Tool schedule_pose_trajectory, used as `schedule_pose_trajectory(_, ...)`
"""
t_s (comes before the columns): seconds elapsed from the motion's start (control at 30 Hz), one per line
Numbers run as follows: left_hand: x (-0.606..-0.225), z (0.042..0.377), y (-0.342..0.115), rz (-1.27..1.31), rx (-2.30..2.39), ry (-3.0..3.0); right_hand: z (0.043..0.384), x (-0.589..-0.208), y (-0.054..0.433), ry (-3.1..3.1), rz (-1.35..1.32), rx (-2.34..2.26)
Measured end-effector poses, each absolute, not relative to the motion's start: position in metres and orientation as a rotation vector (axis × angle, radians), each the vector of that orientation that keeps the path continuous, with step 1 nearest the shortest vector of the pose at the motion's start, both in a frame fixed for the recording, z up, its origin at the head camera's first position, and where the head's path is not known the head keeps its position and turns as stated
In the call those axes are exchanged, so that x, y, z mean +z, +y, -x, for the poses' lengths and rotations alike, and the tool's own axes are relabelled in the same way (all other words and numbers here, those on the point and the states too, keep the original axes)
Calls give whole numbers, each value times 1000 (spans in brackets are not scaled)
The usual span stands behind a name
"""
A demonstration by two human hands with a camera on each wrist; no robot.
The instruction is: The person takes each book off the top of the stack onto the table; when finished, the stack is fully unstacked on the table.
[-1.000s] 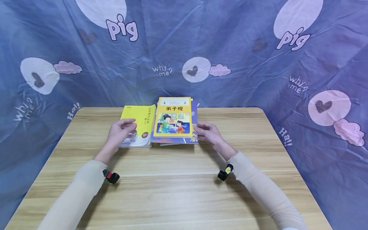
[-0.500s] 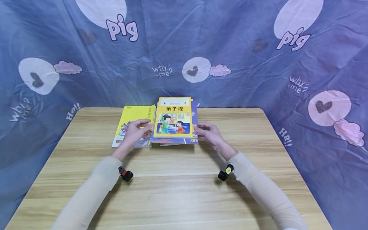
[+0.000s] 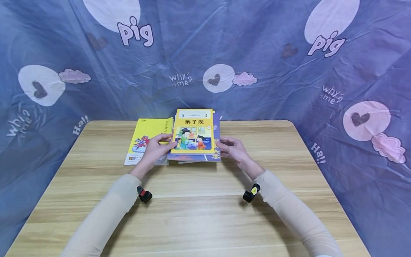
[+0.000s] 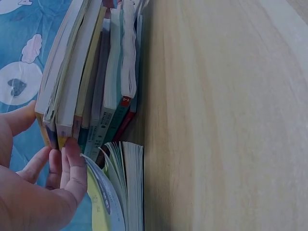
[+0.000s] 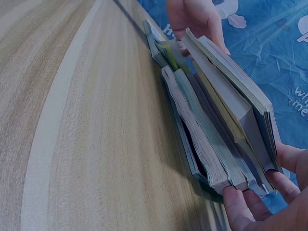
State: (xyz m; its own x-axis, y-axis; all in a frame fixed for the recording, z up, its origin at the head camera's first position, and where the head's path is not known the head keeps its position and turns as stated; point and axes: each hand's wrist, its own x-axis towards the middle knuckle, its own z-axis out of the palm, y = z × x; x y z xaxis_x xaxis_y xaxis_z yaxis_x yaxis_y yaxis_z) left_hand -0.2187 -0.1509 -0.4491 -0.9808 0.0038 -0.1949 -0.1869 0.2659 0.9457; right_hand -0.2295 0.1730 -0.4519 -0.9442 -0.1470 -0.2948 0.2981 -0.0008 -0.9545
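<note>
A stack of books (image 3: 194, 137) lies at the table's far middle, topped by a yellow picture book (image 3: 192, 130). My left hand (image 3: 160, 145) holds the stack's left edge: in the left wrist view its thumb lies on top and its fingertips (image 4: 67, 154) press the edges of the upper books (image 4: 82, 82). My right hand (image 3: 227, 147) grips the right edge, with fingers (image 5: 250, 204) at the upper books (image 5: 231, 96) and the thumb above. The upper books stand a little apart from the lower ones (image 5: 192, 130).
A thin yellow book (image 3: 146, 135) lies flat just left of the stack, partly under my left hand, its pages fanned (image 4: 127, 187). The wooden table (image 3: 205, 214) is backed by a blue printed cloth (image 3: 276, 71) on the far side and both flanks.
My left hand has left the thin yellow book and slid right to the stack's left edge. The right hand has stayed at the right edge.
</note>
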Motion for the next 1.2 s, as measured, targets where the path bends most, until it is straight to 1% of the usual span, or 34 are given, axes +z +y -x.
schedule_pose_trajectory(0.57,-449,215,-155,133,1767,2345,228,-449,172,1977,-154,-2006)
schedule_pose_trajectory(1.2,-451,209,-173,115,1813,2196,228,-451,173,1968,-148,-2024)
